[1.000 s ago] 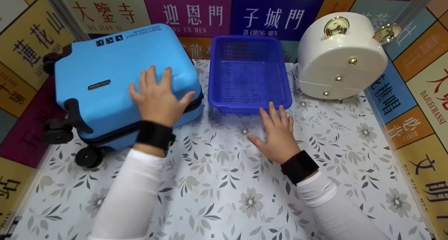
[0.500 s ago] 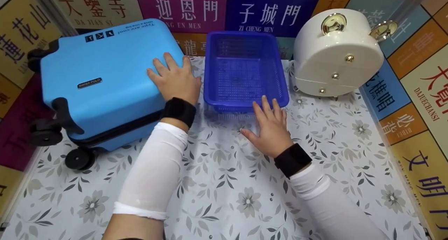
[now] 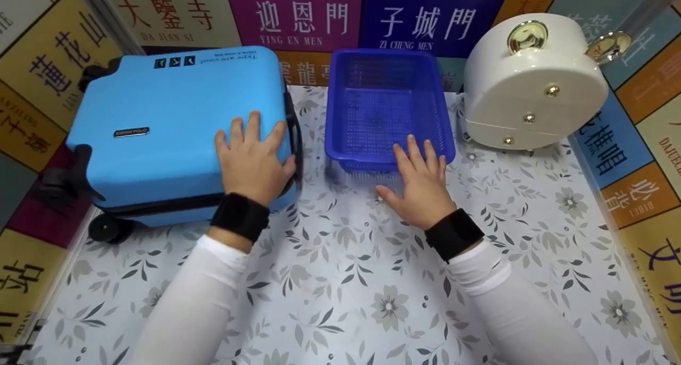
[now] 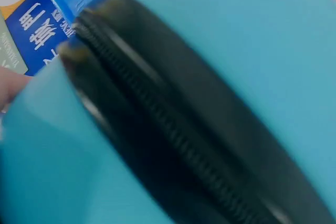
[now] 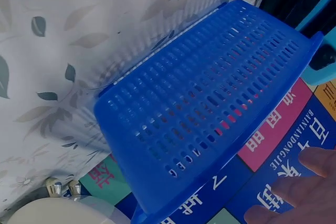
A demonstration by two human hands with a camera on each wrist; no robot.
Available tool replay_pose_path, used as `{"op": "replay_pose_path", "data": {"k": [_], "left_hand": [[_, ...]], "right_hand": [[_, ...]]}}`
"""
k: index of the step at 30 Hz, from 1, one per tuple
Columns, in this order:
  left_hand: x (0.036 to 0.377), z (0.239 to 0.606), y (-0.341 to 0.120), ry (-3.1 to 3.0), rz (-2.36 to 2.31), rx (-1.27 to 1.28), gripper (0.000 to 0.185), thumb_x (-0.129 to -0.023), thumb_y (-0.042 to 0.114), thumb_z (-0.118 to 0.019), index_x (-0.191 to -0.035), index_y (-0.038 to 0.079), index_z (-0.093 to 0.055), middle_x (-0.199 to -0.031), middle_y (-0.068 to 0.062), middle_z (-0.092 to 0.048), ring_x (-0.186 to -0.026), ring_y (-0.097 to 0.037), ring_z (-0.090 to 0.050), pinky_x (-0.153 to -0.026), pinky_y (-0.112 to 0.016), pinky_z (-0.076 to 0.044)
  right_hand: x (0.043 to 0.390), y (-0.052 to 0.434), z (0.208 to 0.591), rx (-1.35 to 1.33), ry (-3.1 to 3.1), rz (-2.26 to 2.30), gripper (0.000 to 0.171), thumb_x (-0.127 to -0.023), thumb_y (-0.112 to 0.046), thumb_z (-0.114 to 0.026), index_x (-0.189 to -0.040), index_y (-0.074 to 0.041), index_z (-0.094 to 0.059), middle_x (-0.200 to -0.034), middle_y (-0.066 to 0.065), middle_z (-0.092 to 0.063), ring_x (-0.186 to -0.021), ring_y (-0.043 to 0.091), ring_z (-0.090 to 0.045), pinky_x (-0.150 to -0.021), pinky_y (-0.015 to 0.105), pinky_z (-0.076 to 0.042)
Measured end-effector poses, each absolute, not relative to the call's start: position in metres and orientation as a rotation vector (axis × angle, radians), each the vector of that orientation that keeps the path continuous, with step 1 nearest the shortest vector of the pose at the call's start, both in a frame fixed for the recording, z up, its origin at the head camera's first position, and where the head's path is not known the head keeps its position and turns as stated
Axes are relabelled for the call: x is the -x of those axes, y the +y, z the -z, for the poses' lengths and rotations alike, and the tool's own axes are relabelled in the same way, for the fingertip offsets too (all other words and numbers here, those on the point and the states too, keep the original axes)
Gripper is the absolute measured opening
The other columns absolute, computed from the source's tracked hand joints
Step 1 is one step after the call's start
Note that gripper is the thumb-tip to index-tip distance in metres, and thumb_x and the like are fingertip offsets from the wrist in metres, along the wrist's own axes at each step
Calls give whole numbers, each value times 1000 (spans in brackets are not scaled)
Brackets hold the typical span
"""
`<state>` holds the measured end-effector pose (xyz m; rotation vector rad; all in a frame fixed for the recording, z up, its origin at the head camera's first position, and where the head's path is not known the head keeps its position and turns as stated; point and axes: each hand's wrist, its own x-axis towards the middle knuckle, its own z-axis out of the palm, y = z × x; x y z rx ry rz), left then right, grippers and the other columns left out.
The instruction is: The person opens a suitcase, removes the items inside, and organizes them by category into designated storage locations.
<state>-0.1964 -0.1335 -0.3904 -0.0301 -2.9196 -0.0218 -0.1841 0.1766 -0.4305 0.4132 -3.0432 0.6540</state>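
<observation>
Suitcase [image 3: 175, 104] lies at left on the surface [image 3: 330, 312], the left hand [image 3: 252, 165] spread over its right end, gripping nothing; the right hand [image 3: 423, 187] is likewise loose, over the near rim of the basket [image 3: 332, 109], contact uncertain. A sideways shove on the suitcase could drive it into the basket, and a careless push could knock the basket into the box [image 3: 537, 72]. The left wrist view shows the zip [image 4: 170, 129] up close; the right wrist view, the basket's slotted outside [image 5: 194, 77], largely hidden from the head camera.
</observation>
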Motion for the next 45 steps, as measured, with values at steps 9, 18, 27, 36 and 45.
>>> {"op": "replay_pose_path", "data": {"k": [9, 18, 27, 36, 45], "left_hand": [[158, 360, -139, -2903, 182, 6, 58, -91, 35, -75, -143, 13, -60, -144, -23, -59, -135, -50, -54, -113, -74, -38], [221, 345, -97, -3185, 77, -575, 107, -100, 57, -61, -170, 13, 6, -173, -34, -1, -157, -62, -9, -118, -83, -18], [197, 366, -116, -3053, -55, -351, 74, -111, 35, -46, -169, 3, -14, -170, -30, -26, -151, -57, -32, -116, -73, -36], [133, 365, -178, -3063, 51, 80, 101, -94, 37, -77, -168, 2, -16, -171, -24, -26, -151, -55, -32, -118, -75, -30], [81, 368, -261, -3016, 684, -213, 116, -84, 60, -83, -171, 21, -17, -177, -22, 2, -158, -58, 11, -109, -91, -6]], "right_hand": [[186, 180, 423, -410, -3040, -620, 94, -97, -54, -69, -168, -10, -25, -178, 16, -5, -162, 49, 2, -126, 73, 3], [195, 173, 421, -414, -3055, -666, 92, -98, -54, -67, -168, -10, -26, -178, 15, -5, -163, 48, 4, -127, 71, 5], [200, 173, 418, -429, -3079, -654, 92, -99, -53, -67, -168, -10, -25, -178, 15, -5, -163, 46, 6, -127, 69, 7], [208, 167, 413, -467, -3083, -649, 92, -98, -55, -67, -168, -12, -25, -178, 14, -6, -164, 45, 5, -128, 69, 7], [220, 163, 420, -503, -3123, -656, 93, -98, -54, -67, -169, -12, -24, -178, 14, -5, -163, 46, 5, -127, 70, 7]]}}
